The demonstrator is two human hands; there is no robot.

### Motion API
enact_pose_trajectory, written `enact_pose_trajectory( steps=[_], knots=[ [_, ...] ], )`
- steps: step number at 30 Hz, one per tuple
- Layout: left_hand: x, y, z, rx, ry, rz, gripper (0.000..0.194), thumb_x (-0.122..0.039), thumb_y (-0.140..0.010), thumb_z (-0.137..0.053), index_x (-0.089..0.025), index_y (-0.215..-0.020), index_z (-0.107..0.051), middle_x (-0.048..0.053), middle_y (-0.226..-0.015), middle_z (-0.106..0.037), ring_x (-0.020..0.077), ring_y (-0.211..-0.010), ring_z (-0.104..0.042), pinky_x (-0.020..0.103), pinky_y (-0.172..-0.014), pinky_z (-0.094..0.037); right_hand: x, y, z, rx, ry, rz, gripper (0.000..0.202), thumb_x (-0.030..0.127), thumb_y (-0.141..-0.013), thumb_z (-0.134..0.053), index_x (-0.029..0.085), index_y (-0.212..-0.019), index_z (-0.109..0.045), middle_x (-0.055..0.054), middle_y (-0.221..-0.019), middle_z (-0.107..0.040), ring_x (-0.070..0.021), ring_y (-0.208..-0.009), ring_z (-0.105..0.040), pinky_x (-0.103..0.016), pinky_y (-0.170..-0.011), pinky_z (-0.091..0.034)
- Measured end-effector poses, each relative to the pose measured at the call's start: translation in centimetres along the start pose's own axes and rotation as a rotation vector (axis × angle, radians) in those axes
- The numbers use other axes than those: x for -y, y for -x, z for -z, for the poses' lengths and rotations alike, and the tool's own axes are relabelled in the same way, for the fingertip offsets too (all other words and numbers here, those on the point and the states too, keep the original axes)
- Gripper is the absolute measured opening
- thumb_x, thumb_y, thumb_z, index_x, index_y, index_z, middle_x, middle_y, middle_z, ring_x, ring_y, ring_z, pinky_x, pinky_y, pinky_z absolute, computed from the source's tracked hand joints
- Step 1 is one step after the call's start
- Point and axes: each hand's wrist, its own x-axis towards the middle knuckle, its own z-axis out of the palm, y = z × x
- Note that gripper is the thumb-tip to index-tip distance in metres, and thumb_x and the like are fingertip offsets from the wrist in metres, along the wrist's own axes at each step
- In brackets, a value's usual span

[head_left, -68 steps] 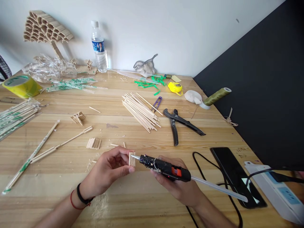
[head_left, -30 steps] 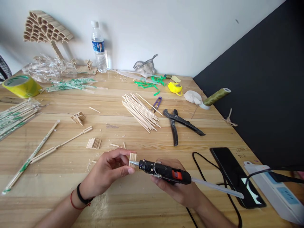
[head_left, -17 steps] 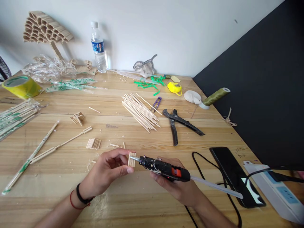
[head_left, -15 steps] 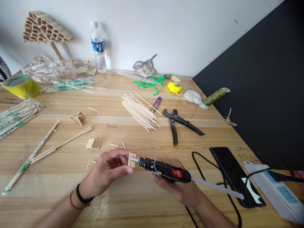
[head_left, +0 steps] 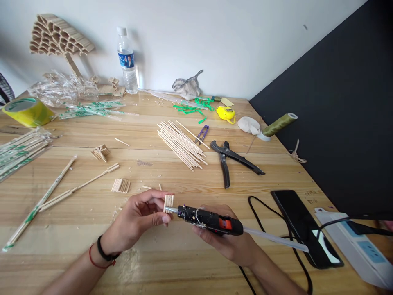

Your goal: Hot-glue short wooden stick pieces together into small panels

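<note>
A stick block (head_left: 169,200), pinched between thumb and fingers of the left hand (head_left: 138,217) over the table (head_left: 172,258), has shifted slightly left; the glue gun (head_left: 208,221) now points lower on it (apparently touching). The right hand (head_left: 233,246), angled inward, grips the gun, fingers mostly hidden.

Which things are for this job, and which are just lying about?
Part of the job:
stick block, in the left hand
glue gun, in the right hand
glue stick, poking out behind
probably the loose sticks

Just there, it seems:
phone
bottle
tape measure
</note>
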Motion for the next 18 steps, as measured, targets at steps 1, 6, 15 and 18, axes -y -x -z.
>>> enact_pose_trajectory(
  steps=[1, 6, 15, 18],
  knots=[
    [-0.02, -0.01, -0.02, 0.001, 0.008, 0.006, 0.033, -0.022, -0.082, -0.091, -0.026, -0.114, -0.083, 0.000, -0.073, -0.077, 0.0134, -0.070, -0.069, 0.025, -0.073, -0.057, -0.01, -0.01, -0.02, -0.002, 0.000, 0.000, 0.026, 0.027, -0.097, -0.060, 0.023, -0.073, -0.054, 0.003, -0.063, -0.050, -0.0161, -0.057, -0.046, -0.030, -0.056, -0.037],
    [-0.16, 0.02, -0.03, 0.000, 0.005, 0.016, 0.031, -0.021, -0.083, -0.090, -0.022, -0.113, -0.083, 0.001, -0.074, -0.076, 0.0143, -0.067, -0.070, 0.027, -0.070, -0.058, -0.26, 0.01, -0.12, -0.027, -0.013, 0.003, 0.027, 0.028, -0.097, -0.061, 0.022, -0.072, -0.054, 0.003, -0.062, -0.050, -0.0148, -0.056, -0.045, -0.028, -0.054, -0.036],
    [-0.25, 0.08, 0.07, 0.030, 0.000, 0.026, 0.030, -0.022, -0.086, -0.089, -0.023, -0.114, -0.082, 0.000, -0.075, -0.076, 0.0122, -0.067, -0.070, 0.024, -0.070, -0.057, -0.13, -0.01, -0.17, -0.091, 0.021, -0.001, 0.027, 0.029, -0.098, -0.063, 0.022, -0.073, -0.057, 0.004, -0.061, -0.051, -0.0146, -0.054, -0.047, -0.027, -0.053, -0.038],
    [-0.36, 0.13, 0.01, 0.036, -0.002, 0.029, 0.029, -0.022, -0.086, -0.088, -0.023, -0.114, -0.081, 0.000, -0.075, -0.076, 0.0118, -0.068, -0.070, 0.024, -0.071, -0.056, -0.47, 0.05, -0.20, -0.117, 0.056, 0.017, 0.026, 0.029, -0.099, -0.063, 0.021, -0.075, -0.060, 0.003, -0.062, -0.052, -0.0149, -0.054, -0.049, -0.028, -0.053, -0.040]
  ],
)
